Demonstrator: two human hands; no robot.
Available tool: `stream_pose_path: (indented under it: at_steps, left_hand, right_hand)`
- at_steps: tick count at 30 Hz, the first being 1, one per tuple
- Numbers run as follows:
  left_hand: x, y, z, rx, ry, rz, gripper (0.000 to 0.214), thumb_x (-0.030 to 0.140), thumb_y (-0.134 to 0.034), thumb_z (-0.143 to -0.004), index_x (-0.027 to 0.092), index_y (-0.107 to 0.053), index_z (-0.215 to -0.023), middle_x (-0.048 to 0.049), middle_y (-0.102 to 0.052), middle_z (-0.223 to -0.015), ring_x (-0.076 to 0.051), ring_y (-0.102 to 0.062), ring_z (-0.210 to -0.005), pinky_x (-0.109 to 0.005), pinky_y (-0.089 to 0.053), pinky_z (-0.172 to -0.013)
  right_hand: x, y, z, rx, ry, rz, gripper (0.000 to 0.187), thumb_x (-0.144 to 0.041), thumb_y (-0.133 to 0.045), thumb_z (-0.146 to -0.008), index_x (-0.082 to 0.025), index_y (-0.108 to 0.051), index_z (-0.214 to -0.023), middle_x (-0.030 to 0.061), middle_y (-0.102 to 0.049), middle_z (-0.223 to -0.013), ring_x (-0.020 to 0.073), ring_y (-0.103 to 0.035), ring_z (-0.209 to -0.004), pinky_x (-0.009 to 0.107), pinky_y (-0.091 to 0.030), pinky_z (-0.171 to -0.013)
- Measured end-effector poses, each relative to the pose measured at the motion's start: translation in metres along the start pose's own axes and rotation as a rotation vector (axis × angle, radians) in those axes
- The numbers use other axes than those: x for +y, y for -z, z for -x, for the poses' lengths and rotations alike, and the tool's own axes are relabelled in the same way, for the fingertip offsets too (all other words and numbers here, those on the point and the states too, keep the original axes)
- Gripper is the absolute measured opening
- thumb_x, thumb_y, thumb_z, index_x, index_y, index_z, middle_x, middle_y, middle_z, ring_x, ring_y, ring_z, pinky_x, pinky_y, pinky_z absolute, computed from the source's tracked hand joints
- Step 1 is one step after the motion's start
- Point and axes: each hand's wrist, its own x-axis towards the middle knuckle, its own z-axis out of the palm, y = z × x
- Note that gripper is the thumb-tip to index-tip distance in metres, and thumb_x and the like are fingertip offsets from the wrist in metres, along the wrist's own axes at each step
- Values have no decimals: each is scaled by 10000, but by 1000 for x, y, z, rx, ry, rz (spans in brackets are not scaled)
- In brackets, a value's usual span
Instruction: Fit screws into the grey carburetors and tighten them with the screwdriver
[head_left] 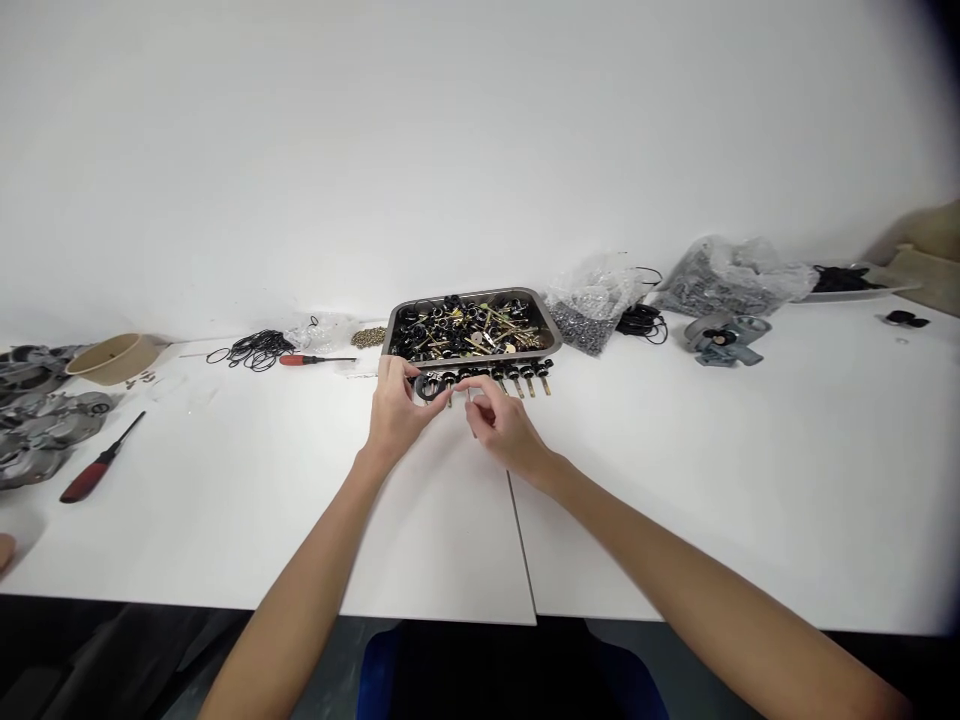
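My left hand (pixel 397 408) is closed around a black ring-shaped part (pixel 430 388), just in front of the metal tray. The right hand (pixel 504 425) is curled close beside it, its index fingertip near my left thumb. A thin, light piece shows at the right fingers, too small to name. Behind and between the hands runs a row of brass stems with black caps (pixel 529 380), partly hidden by my fingers. More of these stems and black parts fill the tray (pixel 556 338).
Red-handled screwdrivers (pixel 91 477) (pixel 300 360), black rubber rings (pixel 262 348) and a beige bowl (pixel 112 362) lie left, beside grey metal castings (pixel 45 430). To the right are bags of small parts (pixel 589 310) (pixel 735 280) and a grey metal casting (pixel 724 338). A seam (pixel 519 540) divides the tabletop.
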Motion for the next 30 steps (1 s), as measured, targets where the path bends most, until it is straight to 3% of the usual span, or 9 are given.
stream_pose_path:
  at_steps: [6,9,21,30]
  left_hand:
    - [7,-1,2,272,-62,-73,406,337,-759,-666,180,-415,-816,-37,-412,-894,-120,-445,-764,-222,-414,-566]
    - [9,-1,1,335,-83,-79,398,329,-755,-676,178,-415,-817,-49,-419,-890,-141,-447,-818,-248,-439,-621]
    - [6,-6,4,241,-130,-57,413,349,-760,-670,183,-423,-840,-65,-417,-919,-162,-452,-869,-268,-456,-632]
    - [8,-4,2,297,-121,-62,428,356,-763,-670,188,-394,-807,-53,-419,-891,-155,-441,-847,-264,-438,-629]
  right_hand:
    - [2,-3,1,-10,4,5,280,-211,-380,-887,-204,-477,-1149,-58,-415,-527,104,-396,-467,215,-300,-508]
    - [3,-3,0,-16,9,15,271,-212,-377,-892,-202,-484,-1140,-57,-407,-526,104,-395,-467,215,-301,-509]
    - [4,-2,0,-21,13,11,284,-209,-386,-884,-205,-468,-1156,-59,-406,-537,94,-361,-463,209,-297,-508]
    - [4,-4,0,-37,1,-14,275,-214,-384,-889,-204,-461,-1152,-56,-417,-547,97,-389,-480,213,-312,-517]
